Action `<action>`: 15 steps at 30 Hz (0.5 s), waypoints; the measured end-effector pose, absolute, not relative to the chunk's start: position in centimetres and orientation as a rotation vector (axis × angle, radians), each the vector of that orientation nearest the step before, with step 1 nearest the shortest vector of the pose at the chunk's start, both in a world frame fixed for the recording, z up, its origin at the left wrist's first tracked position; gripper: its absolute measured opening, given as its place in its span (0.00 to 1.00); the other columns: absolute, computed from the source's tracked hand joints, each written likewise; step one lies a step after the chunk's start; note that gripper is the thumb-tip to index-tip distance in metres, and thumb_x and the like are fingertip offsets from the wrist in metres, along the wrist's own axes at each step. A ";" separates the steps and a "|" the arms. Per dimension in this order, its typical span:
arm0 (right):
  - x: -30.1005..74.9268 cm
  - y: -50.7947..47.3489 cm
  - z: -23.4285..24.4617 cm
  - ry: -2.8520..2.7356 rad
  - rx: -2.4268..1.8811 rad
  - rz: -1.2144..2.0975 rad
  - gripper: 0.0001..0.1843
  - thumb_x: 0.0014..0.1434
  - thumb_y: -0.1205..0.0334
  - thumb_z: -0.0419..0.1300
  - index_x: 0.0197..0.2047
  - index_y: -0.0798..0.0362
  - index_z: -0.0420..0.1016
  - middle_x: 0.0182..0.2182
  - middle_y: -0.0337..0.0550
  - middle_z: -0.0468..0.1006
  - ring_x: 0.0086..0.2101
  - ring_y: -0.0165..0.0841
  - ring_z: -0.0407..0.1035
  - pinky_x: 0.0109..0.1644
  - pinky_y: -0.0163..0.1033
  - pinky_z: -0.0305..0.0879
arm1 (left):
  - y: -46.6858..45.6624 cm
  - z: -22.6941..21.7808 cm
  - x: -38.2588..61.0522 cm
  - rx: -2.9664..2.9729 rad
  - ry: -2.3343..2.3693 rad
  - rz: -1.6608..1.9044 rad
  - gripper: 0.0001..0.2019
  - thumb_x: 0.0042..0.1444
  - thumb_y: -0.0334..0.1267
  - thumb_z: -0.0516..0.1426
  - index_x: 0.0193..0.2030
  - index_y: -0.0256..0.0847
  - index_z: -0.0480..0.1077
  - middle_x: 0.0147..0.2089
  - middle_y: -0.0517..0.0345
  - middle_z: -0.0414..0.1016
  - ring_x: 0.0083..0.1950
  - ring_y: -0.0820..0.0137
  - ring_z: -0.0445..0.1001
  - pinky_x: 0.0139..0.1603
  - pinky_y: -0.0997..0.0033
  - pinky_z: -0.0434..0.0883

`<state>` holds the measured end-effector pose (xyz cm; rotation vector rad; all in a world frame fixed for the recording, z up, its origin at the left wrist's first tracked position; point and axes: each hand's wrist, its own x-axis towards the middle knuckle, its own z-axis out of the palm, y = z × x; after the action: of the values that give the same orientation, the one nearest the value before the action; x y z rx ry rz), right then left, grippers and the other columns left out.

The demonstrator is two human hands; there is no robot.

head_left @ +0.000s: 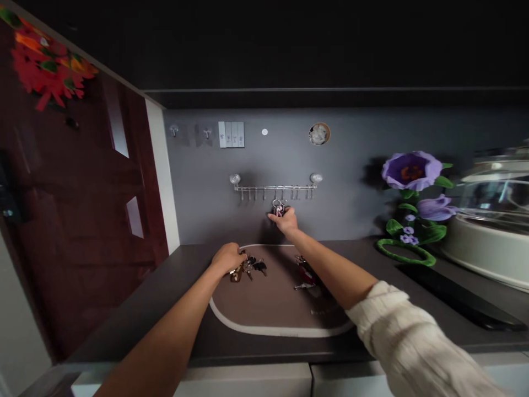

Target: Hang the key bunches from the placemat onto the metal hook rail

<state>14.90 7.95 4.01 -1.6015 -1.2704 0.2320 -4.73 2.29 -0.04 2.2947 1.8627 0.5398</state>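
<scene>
My left hand rests on a bunch of metal keys lying on an oval brown mat with a white rim, and its fingers close over the ring end of the bunch. My right hand is raised to a wall-mounted chrome hook rail. Its fingers grip a key ring with a dark fob just below the rail's middle hooks. A second set of keys with a red fob lies on the mat, partly hidden by my right forearm.
The dark counter holds a purple artificial flower and a white cooking pot with a glass lid on the right, beside a long black slab. A dark red door stands on the left. A switch plate sits above the rail.
</scene>
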 end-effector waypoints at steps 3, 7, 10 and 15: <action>14.0 8.7 4.0 -1.194 -1.685 0.203 0.18 0.44 0.56 0.57 0.38 0.55 0.61 0.35 0.49 0.71 0.37 0.35 0.67 0.39 0.37 0.62 | 2.4 -0.2 -4.9 2.302 1.860 0.561 0.18 0.45 0.48 0.50 0.34 0.37 0.71 0.37 0.47 0.74 0.38 0.66 0.71 0.31 0.75 0.60; 14.0 7.2 4.8 -1.234 -1.504 0.383 0.07 0.50 0.60 0.52 0.33 0.54 0.60 0.27 0.43 0.70 0.27 0.30 0.68 0.30 0.34 0.64 | 2.3 -0.3 -5.0 2.307 1.843 0.639 0.19 0.45 0.50 0.50 0.31 0.36 0.71 0.37 0.42 0.73 0.39 0.63 0.71 0.33 0.72 0.61; 14.0 5.7 6.8 -1.191 -1.294 0.588 0.06 0.51 0.62 0.51 0.31 0.54 0.58 0.21 0.37 0.64 0.18 0.26 0.64 0.22 0.33 0.64 | 2.3 -0.4 -5.0 2.296 1.820 0.708 0.19 0.44 0.51 0.51 0.30 0.36 0.70 0.37 0.41 0.73 0.40 0.61 0.70 0.34 0.71 0.61; 13.7 3.9 10.4 -1.154 -1.130 0.568 0.05 0.52 0.64 0.52 0.28 0.53 0.57 0.17 0.34 0.61 0.16 0.22 0.59 0.19 0.30 0.61 | 2.3 -0.4 -5.2 2.239 1.839 0.739 0.20 0.43 0.53 0.52 0.29 0.36 0.70 0.37 0.42 0.73 0.40 0.62 0.70 0.34 0.72 0.61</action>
<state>13.71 3.93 10.43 -1.1298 -1.1543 0.5685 -5.17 2.29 -0.43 2.2393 1.8386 0.7389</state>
